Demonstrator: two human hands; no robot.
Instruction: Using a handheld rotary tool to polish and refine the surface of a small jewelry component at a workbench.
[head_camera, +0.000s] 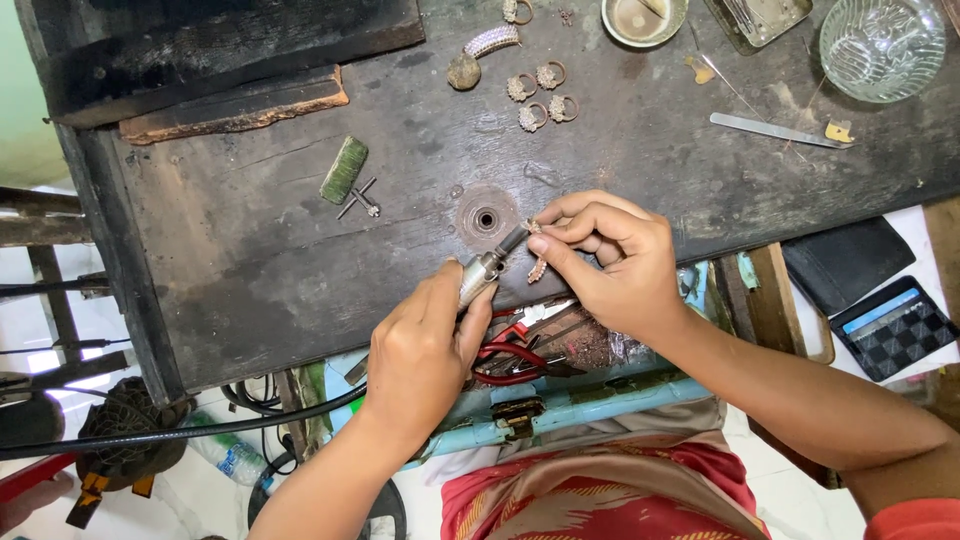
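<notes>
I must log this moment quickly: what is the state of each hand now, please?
Left hand: closed around a metal rotary handpiece with a black cable.
Right hand: fingertips pinched shut on a small stone-set jewellery piece.

On the table (300, 250), rings (540, 95) lie behind the hands, a brush (344, 169) to their left, a glass bowl (882, 45) far right.

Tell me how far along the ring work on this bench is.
Looks done: nothing can be judged finished; four stone-set rings lie grouped on the bench, but their state is unclear. In hand: the left hand holds a rotary handpiece against a small jewelled piece pinched in the right hand. Left: possibly those rings and a jewelled band, untouched.
</notes>
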